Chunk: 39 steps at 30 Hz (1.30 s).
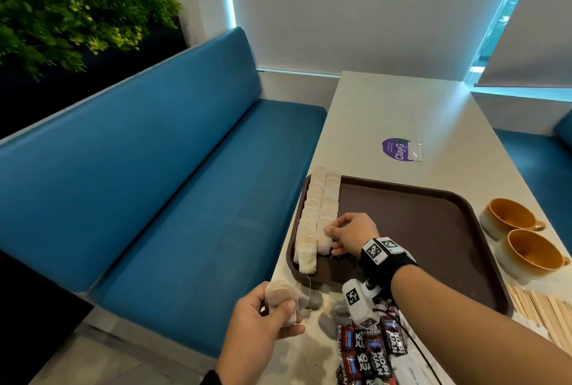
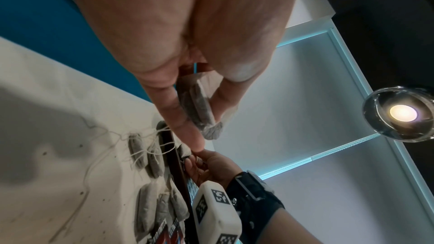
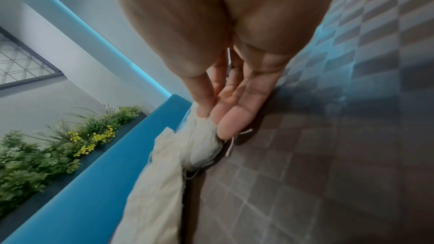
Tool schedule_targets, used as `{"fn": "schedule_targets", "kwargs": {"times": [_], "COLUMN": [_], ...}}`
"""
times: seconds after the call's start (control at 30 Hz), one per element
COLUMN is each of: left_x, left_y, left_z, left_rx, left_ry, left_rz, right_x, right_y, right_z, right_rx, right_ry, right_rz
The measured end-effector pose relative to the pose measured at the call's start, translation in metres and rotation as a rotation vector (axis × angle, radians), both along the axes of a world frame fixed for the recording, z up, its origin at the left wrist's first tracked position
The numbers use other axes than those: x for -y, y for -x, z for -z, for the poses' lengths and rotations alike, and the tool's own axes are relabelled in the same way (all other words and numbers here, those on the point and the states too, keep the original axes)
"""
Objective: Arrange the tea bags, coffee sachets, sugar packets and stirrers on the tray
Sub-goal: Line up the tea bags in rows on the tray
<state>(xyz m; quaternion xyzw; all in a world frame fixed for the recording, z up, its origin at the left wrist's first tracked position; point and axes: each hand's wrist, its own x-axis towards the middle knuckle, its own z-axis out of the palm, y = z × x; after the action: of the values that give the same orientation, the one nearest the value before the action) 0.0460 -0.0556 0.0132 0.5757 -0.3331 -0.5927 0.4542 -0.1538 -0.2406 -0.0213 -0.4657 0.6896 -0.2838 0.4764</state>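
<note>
A brown tray [image 1: 418, 230] lies on the white table, with two rows of tea bags [image 1: 315, 214] standing along its left side. My right hand [image 1: 332, 239] pinches the nearest tea bag [image 1: 323, 243] of the inner row; the right wrist view shows my thumb and fingertips [image 3: 225, 123] on that tea bag [image 3: 204, 147], over the tray [image 3: 328, 155]. My left hand [image 1: 278, 307] holds a small stack of tea bags [image 2: 199, 107] above the table's near left corner. Several loose tea bags [image 1: 314, 299] lie just outside the tray's near edge.
Red-and-black coffee sachets [image 1: 368, 353] lie piled near the front edge. Wooden stirrers [image 1: 541, 307] sit right of the tray, with two orange-lined cups [image 1: 507, 217] behind them. A blue bench [image 1: 185, 183] runs along the table's left. A purple sticker [image 1: 394, 149] lies beyond the tray.
</note>
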Motion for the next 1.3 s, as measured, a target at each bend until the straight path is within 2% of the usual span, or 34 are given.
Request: {"fn": "schedule_targets", "kwargs": {"times": [0.3, 0.43, 0.5, 0.63, 0.7, 0.77, 0.93, 1.3], "left_x": [-0.002, -0.003, -0.003, -0.002, -0.002, -0.002, -0.006, -0.012], "left_y": [0.000, 0.002, 0.006, 0.017, 0.023, 0.028, 0.039, 0.049], "left_z": [0.000, -0.002, -0.005, -0.011, -0.013, -0.014, -0.013, -0.013], "left_rx": [-0.010, 0.003, -0.007, -0.062, -0.059, -0.064, -0.085, -0.121], "left_ry": [0.012, 0.058, 0.103, 0.152, 0.168, 0.177, 0.185, 0.191], "left_rz": [-0.046, -0.041, -0.036, -0.056, -0.043, -0.037, 0.003, 0.105], "right_x": [-0.007, -0.028, -0.049, -0.095, -0.116, -0.133, -0.153, -0.166], "right_y": [0.007, 0.008, 0.003, -0.007, -0.010, -0.010, -0.003, 0.025], "right_z": [-0.006, -0.025, -0.041, -0.080, -0.093, -0.096, -0.088, -0.080], "right_rx": [0.077, 0.123, 0.174, 0.203, 0.255, 0.233, 0.246, 0.262], "right_ry": [0.052, 0.100, 0.121, 0.142, 0.147, 0.187, 0.191, 0.184], "right_rz": [0.046, 0.025, -0.044, -0.295, -0.385, -0.437, -0.335, -0.280]}}
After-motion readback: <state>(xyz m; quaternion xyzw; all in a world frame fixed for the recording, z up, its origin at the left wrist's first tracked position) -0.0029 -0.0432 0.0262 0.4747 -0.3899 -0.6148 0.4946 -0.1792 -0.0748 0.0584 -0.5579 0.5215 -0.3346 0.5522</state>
